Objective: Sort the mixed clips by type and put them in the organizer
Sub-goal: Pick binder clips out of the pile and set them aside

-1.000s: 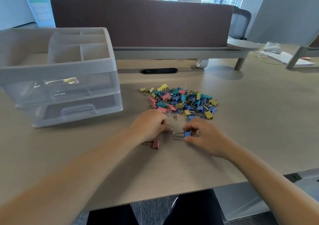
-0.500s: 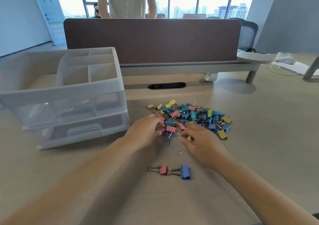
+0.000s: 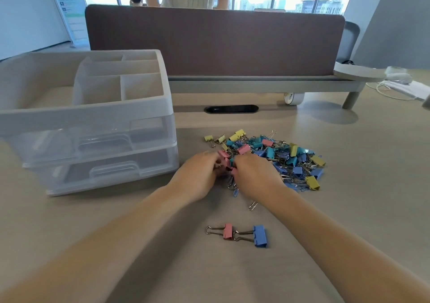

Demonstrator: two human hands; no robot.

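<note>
My left hand point(image 3: 200, 177) pinches pink clip point(image 3: 223, 157); right hand point(image 3: 256, 177) curled, grip unclear. Drop target organizer point(image 3: 93, 114) lies left-forward, nearer left hand.

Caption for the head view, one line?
Left hand and right hand pick at the clip pile beside the organizer; a pink clip and a blue clip lie outside it, nearer the person.

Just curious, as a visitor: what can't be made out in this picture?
- Head view, fingertips of left hand and right hand: hidden by the hands' backs, grip unclear.
- Organizer drawers: cloudy plastic blurs any contents.
- Bottom of clip pile: buried under upper clips.
- Poster: text too small.
</note>
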